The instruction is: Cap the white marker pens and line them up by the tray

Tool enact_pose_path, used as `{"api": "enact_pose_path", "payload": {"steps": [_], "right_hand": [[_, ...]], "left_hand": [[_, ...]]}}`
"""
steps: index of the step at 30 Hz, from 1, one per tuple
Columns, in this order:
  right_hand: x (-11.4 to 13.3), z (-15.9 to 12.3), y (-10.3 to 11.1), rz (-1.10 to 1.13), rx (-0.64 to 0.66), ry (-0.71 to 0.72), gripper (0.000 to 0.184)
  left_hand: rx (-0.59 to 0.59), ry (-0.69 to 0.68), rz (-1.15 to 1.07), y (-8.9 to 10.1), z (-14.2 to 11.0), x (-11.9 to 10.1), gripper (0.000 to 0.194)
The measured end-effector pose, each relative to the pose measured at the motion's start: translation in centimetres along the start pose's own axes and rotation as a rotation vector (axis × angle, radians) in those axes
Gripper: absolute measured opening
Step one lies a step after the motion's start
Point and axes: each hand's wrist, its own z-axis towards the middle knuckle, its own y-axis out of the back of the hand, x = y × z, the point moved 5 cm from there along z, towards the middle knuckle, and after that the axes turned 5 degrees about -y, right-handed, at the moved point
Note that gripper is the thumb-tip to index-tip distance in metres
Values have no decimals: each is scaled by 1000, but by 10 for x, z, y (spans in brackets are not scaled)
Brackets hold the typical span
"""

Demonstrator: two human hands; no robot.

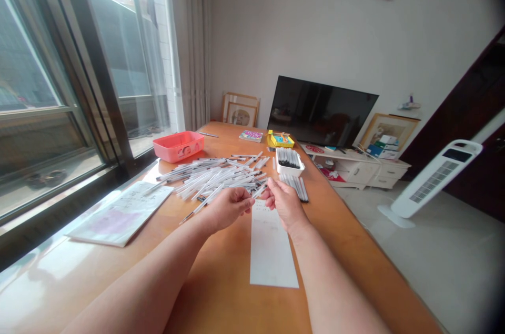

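Observation:
My left hand [229, 206] and my right hand [284, 202] meet over the wooden table [221, 292], fingers pinched together around a thin white pen [258, 191] between them. Just beyond lies a big loose pile of white pens [215, 176]. A white strip of paper [270, 244] lies flat under my right wrist. To the right of the pile a small row of pens [299, 186] lies side by side, in front of a white tray [289, 161] holding dark-tipped pens.
A pink plastic basket [178, 145] stands at the far left of the table near the window. A printed sheet [120, 212] lies at the left. A yellow box [280, 139] and a small book [251, 135] sit at the far end. A television, a low cabinet and a white tower fan stand beyond.

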Motion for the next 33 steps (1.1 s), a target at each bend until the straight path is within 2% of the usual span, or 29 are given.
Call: {"api": "enact_pose_path", "payload": {"steps": [6, 14, 21, 24, 29, 33], "right_hand": [[6, -5, -3, -19, 50, 9, 41], [4, -5, -6, 6, -12, 16, 45], [5, -11, -17, 83, 140, -8, 43], [8, -7, -6, 111, 29, 13, 42], [8, 2, 20, 137, -191, 51, 40], [8, 3, 28, 128, -260, 65, 36]], "left_hand": [[19, 0, -82, -2, 0, 1, 38], [-93, -42, 100, 3, -1, -9, 37], [-79, -63, 10, 5, 2, -1, 43], [-155, -35, 48, 17, 2, -2, 46], [-378, 63, 83, 43, 2, 7, 37], [-428, 91, 190, 54, 4, 21, 22]]}}
